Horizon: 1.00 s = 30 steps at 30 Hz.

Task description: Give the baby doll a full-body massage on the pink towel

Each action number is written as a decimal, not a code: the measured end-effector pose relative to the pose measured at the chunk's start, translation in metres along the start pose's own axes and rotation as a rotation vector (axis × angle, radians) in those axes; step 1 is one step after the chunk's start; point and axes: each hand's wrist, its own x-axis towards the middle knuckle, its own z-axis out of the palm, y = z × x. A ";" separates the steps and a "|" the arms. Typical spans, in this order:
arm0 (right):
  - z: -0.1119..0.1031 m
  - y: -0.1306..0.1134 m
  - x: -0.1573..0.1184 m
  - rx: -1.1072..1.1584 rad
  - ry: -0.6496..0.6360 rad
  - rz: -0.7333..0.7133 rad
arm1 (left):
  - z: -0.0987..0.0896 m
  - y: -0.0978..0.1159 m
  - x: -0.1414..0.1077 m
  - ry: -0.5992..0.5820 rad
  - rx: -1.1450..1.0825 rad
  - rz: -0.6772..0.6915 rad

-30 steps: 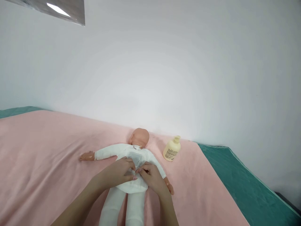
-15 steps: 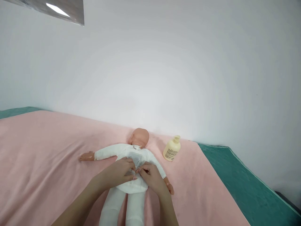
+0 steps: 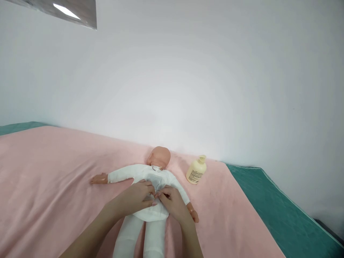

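A doll [image 3: 153, 214] with a white cloth body lies on a pink cloth [image 3: 67, 161], its bare head [image 3: 160, 156] toward the wall and its arms spread. A greyish patch [image 3: 153, 180] shows on its torso. Over the torso, my left hand [image 3: 138, 195] has its fingers bent, with thumb and fingertips near the middle of the patch. My right hand [image 3: 172, 200] meets it there, fingers curled and pinched together. Whatever lies between the fingertips of either hand is too small to make out.
A pale yellow pump bottle [image 3: 196, 170] stands right of the doll's head. Green surface [image 3: 279, 204] shows beyond the pink cloth at the right. A white wall [image 3: 172, 79] rises behind. A shiny panel [image 3: 72, 12] hangs at the top left.
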 end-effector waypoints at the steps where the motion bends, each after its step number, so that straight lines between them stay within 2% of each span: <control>1: 0.000 0.000 0.000 0.001 -0.001 0.000 | 0.000 0.000 0.000 0.001 -0.001 -0.004; 18: 0.001 0.001 0.000 -0.015 -0.018 -0.022 | -0.003 0.005 -0.002 -0.018 0.011 -0.028; 25: -0.003 -0.003 -0.002 0.057 0.040 -0.036 | -0.009 0.007 -0.007 0.007 -0.003 -0.017; 27: -0.004 -0.005 -0.004 0.060 0.008 -0.040 | -0.012 0.009 -0.009 -0.002 -0.012 -0.006; 30: -0.007 -0.010 -0.008 0.032 -0.108 -0.057 | -0.015 0.015 -0.014 -0.029 -0.023 0.026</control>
